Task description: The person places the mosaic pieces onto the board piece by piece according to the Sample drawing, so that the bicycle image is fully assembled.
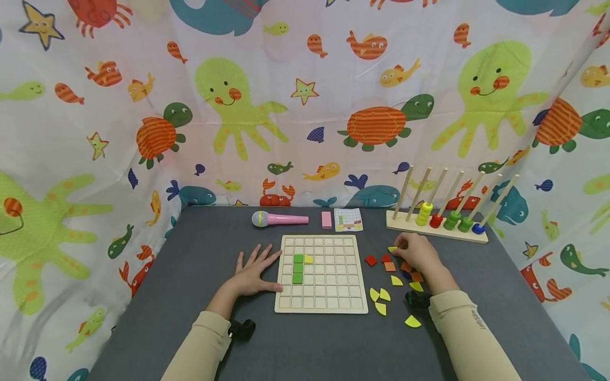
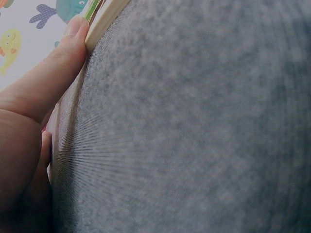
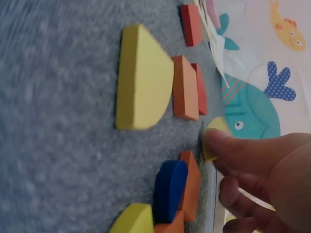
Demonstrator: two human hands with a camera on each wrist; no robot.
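A wooden grid board (image 1: 333, 302) lies on the dark table, with green squares (image 1: 297, 268) and a yellow piece (image 1: 308, 259) in its upper left cells. My left hand (image 1: 250, 276) rests spread at the board's left edge, its thumb touching the rim; the left wrist view shows the thumb (image 2: 68, 58) against the board's edge (image 2: 104, 24). Right of the board, my right hand (image 1: 416, 254) pinches a yellow quarter-round piece (image 1: 392, 248). In the right wrist view the thumb of my right hand (image 3: 262, 170) covers part of that yellow piece (image 3: 217, 124).
Loose yellow (image 1: 396, 280), red (image 1: 371, 260), orange (image 1: 389, 266) and blue (image 3: 170, 189) pieces lie right of the board. Behind are a toy microphone (image 1: 286, 219), a pink block (image 1: 326, 220), a pattern card (image 1: 348, 220) and a peg stand with coloured rings (image 1: 436, 229).
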